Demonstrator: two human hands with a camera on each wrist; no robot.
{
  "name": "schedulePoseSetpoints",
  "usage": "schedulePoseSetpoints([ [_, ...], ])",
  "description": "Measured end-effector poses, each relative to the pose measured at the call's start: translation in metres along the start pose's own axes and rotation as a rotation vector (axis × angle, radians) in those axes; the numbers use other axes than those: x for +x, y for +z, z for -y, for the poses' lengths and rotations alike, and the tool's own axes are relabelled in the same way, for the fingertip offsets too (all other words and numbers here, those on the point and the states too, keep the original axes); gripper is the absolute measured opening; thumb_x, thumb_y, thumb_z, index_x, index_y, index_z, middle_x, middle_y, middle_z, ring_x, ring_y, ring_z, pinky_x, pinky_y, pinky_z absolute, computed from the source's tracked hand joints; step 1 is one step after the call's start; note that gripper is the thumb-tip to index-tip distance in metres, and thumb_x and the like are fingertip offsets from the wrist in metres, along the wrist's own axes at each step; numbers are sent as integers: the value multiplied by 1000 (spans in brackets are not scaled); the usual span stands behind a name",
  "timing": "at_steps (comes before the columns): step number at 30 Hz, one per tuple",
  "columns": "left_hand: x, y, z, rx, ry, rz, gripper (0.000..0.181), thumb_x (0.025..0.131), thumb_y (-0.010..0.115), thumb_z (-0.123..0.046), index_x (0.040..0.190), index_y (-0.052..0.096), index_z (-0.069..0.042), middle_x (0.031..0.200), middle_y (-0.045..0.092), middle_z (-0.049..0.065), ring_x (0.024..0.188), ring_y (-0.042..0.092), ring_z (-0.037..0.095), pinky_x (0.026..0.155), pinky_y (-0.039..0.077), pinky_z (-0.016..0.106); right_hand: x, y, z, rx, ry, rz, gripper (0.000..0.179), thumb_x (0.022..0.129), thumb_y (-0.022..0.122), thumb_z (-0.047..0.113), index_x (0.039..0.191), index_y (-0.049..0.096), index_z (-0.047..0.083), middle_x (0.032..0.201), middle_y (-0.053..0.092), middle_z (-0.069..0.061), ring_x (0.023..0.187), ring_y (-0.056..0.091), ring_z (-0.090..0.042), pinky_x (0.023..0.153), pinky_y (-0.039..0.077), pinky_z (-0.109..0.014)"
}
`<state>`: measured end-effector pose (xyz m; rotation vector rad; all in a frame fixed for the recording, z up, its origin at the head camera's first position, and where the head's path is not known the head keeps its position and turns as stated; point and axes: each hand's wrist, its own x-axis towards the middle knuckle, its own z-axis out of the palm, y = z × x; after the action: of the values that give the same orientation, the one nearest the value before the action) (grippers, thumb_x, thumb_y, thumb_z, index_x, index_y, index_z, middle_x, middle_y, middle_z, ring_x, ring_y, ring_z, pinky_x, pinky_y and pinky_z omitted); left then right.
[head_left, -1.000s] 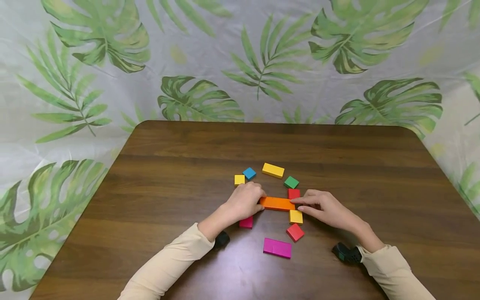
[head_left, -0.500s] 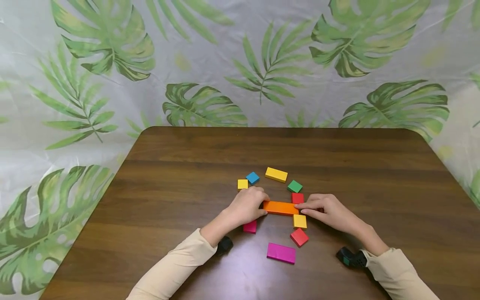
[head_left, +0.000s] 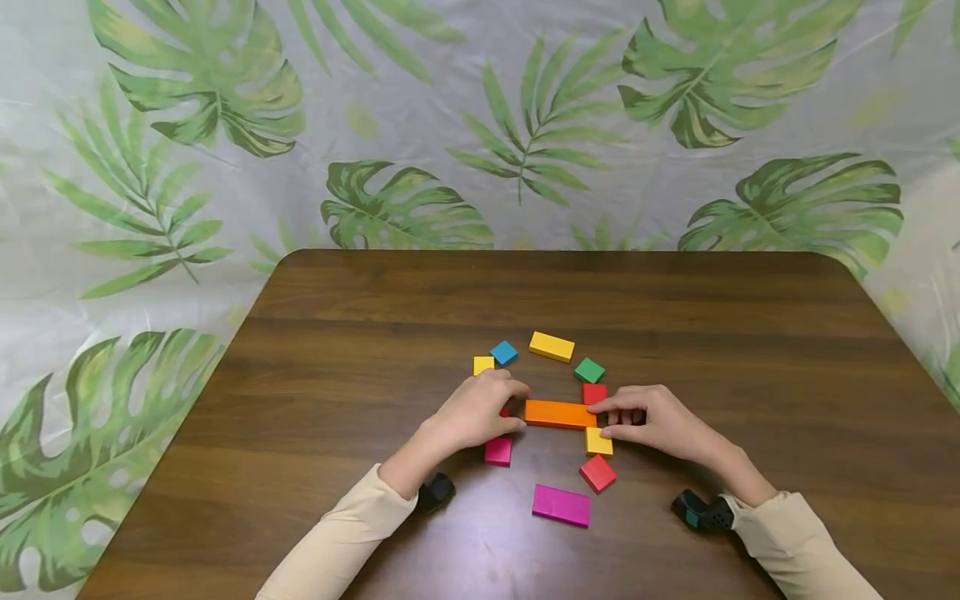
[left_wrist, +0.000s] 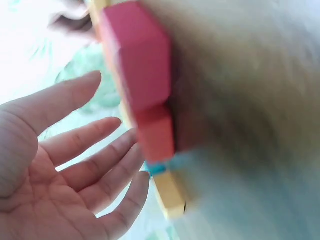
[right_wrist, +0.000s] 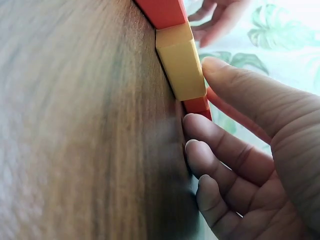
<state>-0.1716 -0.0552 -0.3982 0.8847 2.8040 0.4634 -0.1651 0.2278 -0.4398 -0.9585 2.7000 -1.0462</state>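
A long orange block (head_left: 558, 414) lies flat at the middle of a ring of coloured blocks. My left hand (head_left: 472, 408) is just off its left end, fingers spread and holding nothing. Beside that hand are a pink block (head_left: 498, 452) and a red block (left_wrist: 156, 135), which the hand mostly hides in the head view. At the orange block's right end, my right hand (head_left: 651, 421) touches it with the index fingertip. The right thumb rests at the edge of a yellow square block (right_wrist: 182, 65), and the other right fingers bend loosely near the tabletop.
Around the orange block lie a yellow bar (head_left: 552, 346), a green block (head_left: 589, 370), a blue block (head_left: 503, 352), a left yellow block (head_left: 483, 364), two red blocks on the right and a magenta bar (head_left: 561, 506). The brown table (head_left: 360, 333) ends before a leaf-patterned cloth (head_left: 540, 108).
My left hand has let go of the orange block's left end and drawn slightly left, fingers parting. The right thumb has shifted down onto the yellow block. The orange block stays in place.
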Motion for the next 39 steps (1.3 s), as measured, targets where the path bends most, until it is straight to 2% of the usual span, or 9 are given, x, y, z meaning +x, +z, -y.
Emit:
schedulePoseSetpoints([
  [2, -6, -6, 7, -83, -22, -26, 45, 82, 69, -29, 121, 60, -10, 116, 63, 5, 107, 56, 20, 92, 46, 35, -1, 0, 0, 6, -1, 0, 30, 76, 74, 25, 105, 70, 20, 73, 53, 14, 61, 45, 2, 55, 42, -16],
  [4, -11, -11, 16, -155, -41, -80, 46, 82, 69, -26, 122, 59, -7, 118, 63, 8, 110, 56, 23, 97, 44, 38, -1, 1, -1, 11, -3, -6, 29, 76, 74, 25, 105, 70, 20, 73, 53, 14, 61, 46, 2, 55, 42, -16],
  [8, -18, -17, 39, -268, -95, -191, 44, 81, 70, -19, 121, 59, -4, 112, 64, 11, 105, 58, 26, 93, 46, 40, 0, 1, -1, 18, -3, -10, 28, 77, 73, 25, 104, 70, 19, 73, 53, 12, 62, 45, 1, 55, 41, -16],
  [12, -20, -16, 58, -313, -134, -216, 41, 81, 69, -17, 119, 61, -3, 110, 64, 11, 102, 61, 25, 88, 49, 38, 2, 0, 0, 21, 7, 0, 28, 77, 73, 26, 104, 70, 18, 73, 54, 11, 62, 45, 1, 55, 42, -16],
  [17, -14, -15, 67, -300, -124, -254, 34, 81, 69, -17, 112, 65, -4, 105, 66, 11, 95, 61, 23, 83, 50, 36, 2, -1, 1, 17, 11, -2, 28, 77, 73, 26, 104, 70, 20, 73, 54, 12, 62, 46, 1, 55, 42, -16],
  [19, -8, -15, 67, -274, -122, -246, 34, 81, 70, -17, 111, 65, -5, 103, 66, 10, 93, 60, 23, 82, 49, 36, 2, -1, 1, 13, 14, -3, 28, 77, 73, 25, 104, 70, 20, 74, 54, 12, 62, 45, 1, 55, 41, -16],
  [26, 11, -13, 65, -173, -119, -112, 40, 79, 72, -19, 115, 63, -4, 105, 64, 10, 89, 60, 19, 79, 50, 30, 0, 0, 0, 15, 6, -5, 28, 77, 73, 26, 104, 70, 20, 75, 54, 12, 62, 46, 2, 55, 42, -16],
  [34, 34, -16, 54, -47, -147, -42, 49, 81, 70, -33, 120, 60, -7, 114, 62, 8, 99, 57, 19, 86, 49, 35, 0, 0, 2, 34, 2, -2, 28, 78, 72, 27, 104, 70, 18, 75, 56, 10, 62, 46, 2, 56, 42, -16],
  [39, 49, -17, 49, 15, -118, -30, 41, 82, 68, -33, 114, 63, -8, 103, 65, 6, 86, 55, 17, 75, 46, 30, 0, 0, 5, 41, 16, -2, 29, 78, 72, 29, 105, 70, 18, 74, 55, 9, 62, 45, 1, 56, 41, -16],
])
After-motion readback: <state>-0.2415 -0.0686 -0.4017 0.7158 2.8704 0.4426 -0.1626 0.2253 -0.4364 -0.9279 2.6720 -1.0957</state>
